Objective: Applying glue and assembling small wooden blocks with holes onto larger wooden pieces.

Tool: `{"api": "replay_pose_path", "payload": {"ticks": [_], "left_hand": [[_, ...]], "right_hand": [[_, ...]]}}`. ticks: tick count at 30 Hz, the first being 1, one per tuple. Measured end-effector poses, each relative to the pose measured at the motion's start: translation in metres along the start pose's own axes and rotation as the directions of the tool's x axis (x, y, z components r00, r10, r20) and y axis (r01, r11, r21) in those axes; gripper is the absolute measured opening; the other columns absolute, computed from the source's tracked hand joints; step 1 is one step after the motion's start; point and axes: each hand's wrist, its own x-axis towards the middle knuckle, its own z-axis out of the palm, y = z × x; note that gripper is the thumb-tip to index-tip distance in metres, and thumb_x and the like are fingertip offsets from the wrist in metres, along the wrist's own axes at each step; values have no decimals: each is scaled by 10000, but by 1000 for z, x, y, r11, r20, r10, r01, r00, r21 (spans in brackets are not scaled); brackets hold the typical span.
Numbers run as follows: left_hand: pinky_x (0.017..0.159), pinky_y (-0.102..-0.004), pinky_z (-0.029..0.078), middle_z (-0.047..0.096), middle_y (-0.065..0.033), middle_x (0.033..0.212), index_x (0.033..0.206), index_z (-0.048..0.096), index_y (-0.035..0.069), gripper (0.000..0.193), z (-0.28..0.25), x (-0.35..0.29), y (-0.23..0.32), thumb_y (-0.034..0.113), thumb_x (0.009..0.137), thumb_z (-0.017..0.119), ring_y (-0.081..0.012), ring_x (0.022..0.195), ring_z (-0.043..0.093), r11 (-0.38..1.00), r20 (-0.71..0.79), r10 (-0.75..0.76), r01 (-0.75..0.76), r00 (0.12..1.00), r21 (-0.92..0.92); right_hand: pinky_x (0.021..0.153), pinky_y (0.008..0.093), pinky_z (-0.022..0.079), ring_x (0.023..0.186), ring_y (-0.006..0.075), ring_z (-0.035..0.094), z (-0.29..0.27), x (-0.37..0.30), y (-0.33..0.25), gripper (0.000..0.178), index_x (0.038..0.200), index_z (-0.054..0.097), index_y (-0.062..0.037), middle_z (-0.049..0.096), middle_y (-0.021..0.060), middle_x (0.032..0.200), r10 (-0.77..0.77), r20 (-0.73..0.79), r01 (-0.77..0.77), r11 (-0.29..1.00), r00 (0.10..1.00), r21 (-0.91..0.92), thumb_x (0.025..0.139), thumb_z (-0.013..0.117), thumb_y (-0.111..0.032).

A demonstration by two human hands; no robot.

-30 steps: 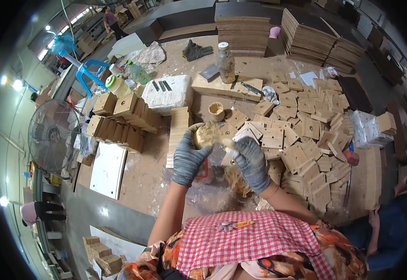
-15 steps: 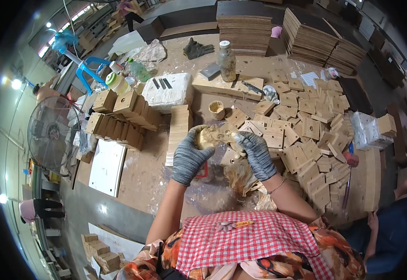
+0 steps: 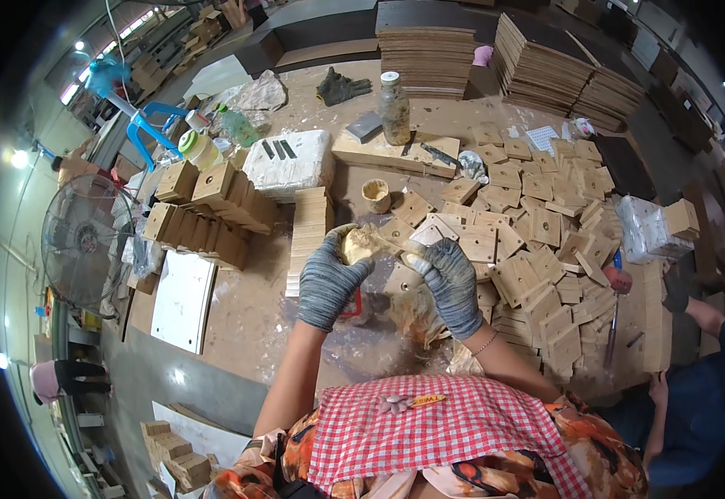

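Note:
My left hand [image 3: 329, 281], in a grey knitted glove, is closed around a lump of pale yellow putty [image 3: 359, 244]. Opposite it my right hand [image 3: 447, 281], gloved alike, pinches a thin paste-smeared scraper [image 3: 392, 244] whose far end meets the putty; its exact shape is blurred. Just beyond the hands stands a small round tub [image 3: 376, 195] with yellowish paste on its rim. Beneath the right hand lies a stained, crumpled plastic bag [image 3: 416, 314]. Small drilled wooden blocks [image 3: 479, 241] lie close to the right hand, and a neat row of wooden pieces [image 3: 309, 233] runs beside the left.
Stacked blocks [image 3: 213, 195] and a white board [image 3: 181, 299] stand at the left, near a fan [image 3: 88, 237]. A white wrapped package [image 3: 289, 166], a glass jar [image 3: 394, 112] and panel stacks [image 3: 425, 62] are farther back. Another person's arm [image 3: 658, 407] shows at the right.
My hands stay at nearly the same spot, with the right one turned slightly and the scraper drawn a little across the putty. The whole view has shifted slightly. The person at right has moved an arm.

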Motion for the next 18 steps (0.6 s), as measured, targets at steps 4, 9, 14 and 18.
{"api": "replay_pose_path", "payload": {"ticks": [4,9,14,18], "left_hand": [[880,-312,529,700,-121,1081,1296,581,48,561,0,2,4,113,769,761,-183,969,661,998,1,-62,62,998,-25],[884,-313,533,696,-128,1093,1320,566,43,583,-3,-1,10,81,771,762,-177,979,660,996,-32,-80,81,996,24],[878,-324,539,700,-152,1104,1334,558,57,619,-2,3,12,151,761,772,-213,988,681,995,-61,-58,62,996,73],[863,-379,542,708,-163,1084,1335,544,113,672,-5,7,10,282,736,796,-299,979,695,995,-98,-70,77,993,69]], "right_hand": [[737,307,517,790,172,598,-6,7,1,249,1134,703,-30,624,61,894,-203,157,225,964,966,-139,911,693,-141],[775,293,510,852,156,628,-35,43,30,258,1109,718,-29,683,74,967,-47,25,49,992,999,-120,956,636,-221],[783,298,505,862,139,631,-36,151,131,291,1107,729,-40,720,90,999,81,-66,-91,982,995,-167,941,655,-268],[857,376,519,903,275,684,-39,207,191,295,1111,731,-64,716,166,1042,34,21,-14,796,999,-605,896,673,-259]]}}
